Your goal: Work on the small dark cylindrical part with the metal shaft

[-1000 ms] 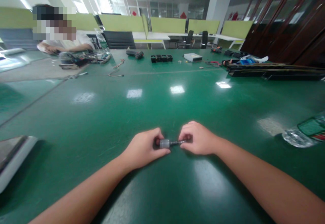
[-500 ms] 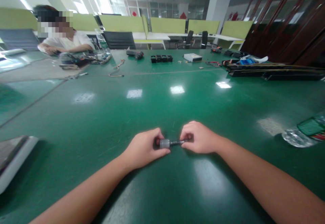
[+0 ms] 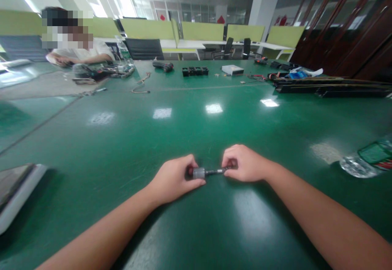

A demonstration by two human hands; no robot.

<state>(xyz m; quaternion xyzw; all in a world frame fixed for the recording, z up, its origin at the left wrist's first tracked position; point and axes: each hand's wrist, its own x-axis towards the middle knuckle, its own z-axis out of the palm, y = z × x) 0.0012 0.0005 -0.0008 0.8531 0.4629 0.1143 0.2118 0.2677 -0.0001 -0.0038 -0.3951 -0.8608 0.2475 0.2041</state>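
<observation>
Near the middle of the green table [image 3: 183, 131], my left hand [image 3: 171, 180] is closed around a short grey ribbed cylinder [image 3: 199, 173], thumb below and fingers above. From its right end sticks out a thin dark rod [image 3: 213, 172] with a bright silvery stretch towards the tip. My right hand [image 3: 245, 164] pinches the rod's far end between thumb and fingers, where a dark, spiral-looking part shows. Whether that part is one piece with the rod, I cannot tell. The whole lies nearly level, low over the tabletop.
At the right lies a clear plastic bottle [image 3: 364, 164]; a flat pale-edged object [image 3: 21, 192] sits at the left edge. Along the far side are a power drill [image 3: 163, 65], black blocks [image 3: 195, 71], a white box [image 3: 232, 70] and long black bars [image 3: 330, 86]. A person [image 3: 79, 51] sits far left.
My right hand has slid slightly to the right along the rod, so more of the silvery stretch shows. My left hand and the grey cylinder have stayed in place.
</observation>
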